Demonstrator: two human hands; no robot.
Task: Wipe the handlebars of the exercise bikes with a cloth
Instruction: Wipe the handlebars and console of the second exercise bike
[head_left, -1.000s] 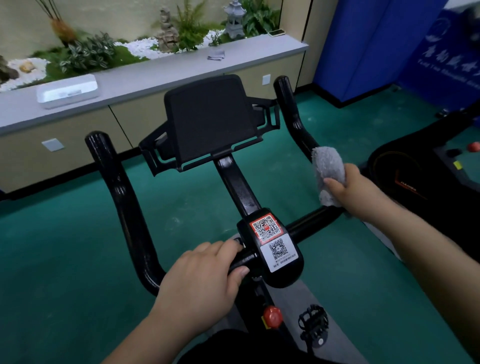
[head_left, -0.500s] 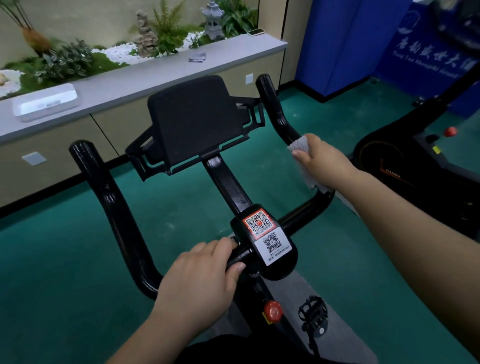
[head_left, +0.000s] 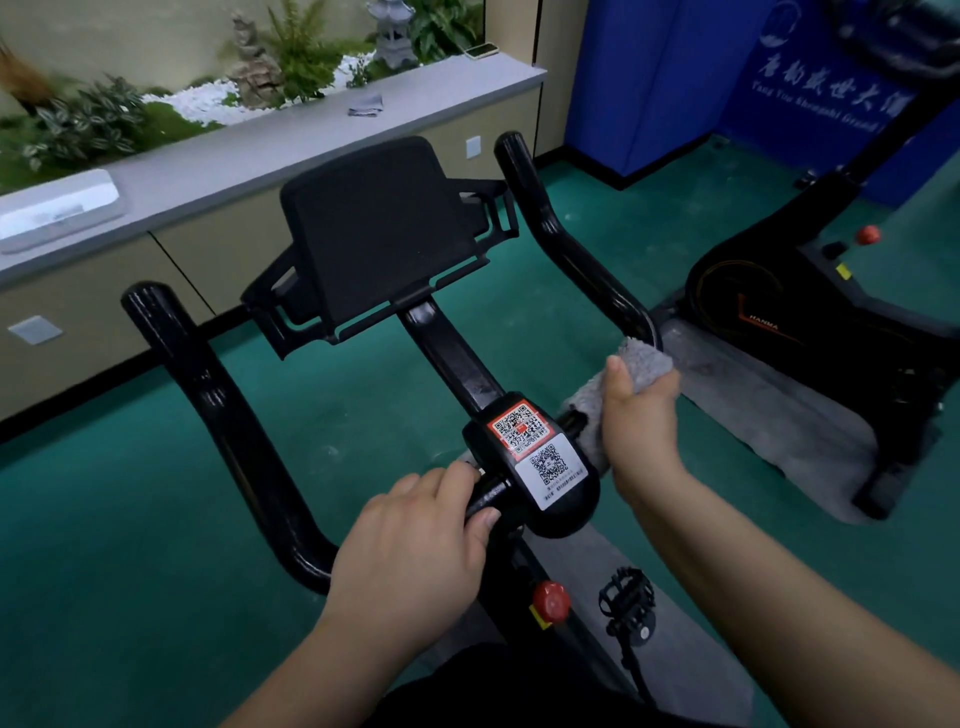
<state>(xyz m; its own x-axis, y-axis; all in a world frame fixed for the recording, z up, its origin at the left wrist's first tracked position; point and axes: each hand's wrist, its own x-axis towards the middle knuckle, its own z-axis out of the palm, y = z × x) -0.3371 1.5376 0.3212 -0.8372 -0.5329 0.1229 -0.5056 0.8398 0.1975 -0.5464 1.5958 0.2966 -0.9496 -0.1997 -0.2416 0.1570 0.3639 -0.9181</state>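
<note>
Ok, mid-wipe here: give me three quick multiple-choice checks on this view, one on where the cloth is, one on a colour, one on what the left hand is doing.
1. Where is the grey cloth?
A. On the handlebar's right side, near the bend
B. On the tablet holder
C. On the floor

2. What colour is the knob below the QR-code housing?
A. Blue
B. Red
C. Yellow

3. What is the left hand doing?
A. Hanging free
B. Holding a second cloth
C. Gripping the handlebar crossbar beside the QR-code housing

Answers:
1 A: the right hand holds the cloth wrapped round the bar there.
2 B: the knob shows plainly red against the black frame.
3 C: its fingers curl over the bar just left of the housing.
</note>
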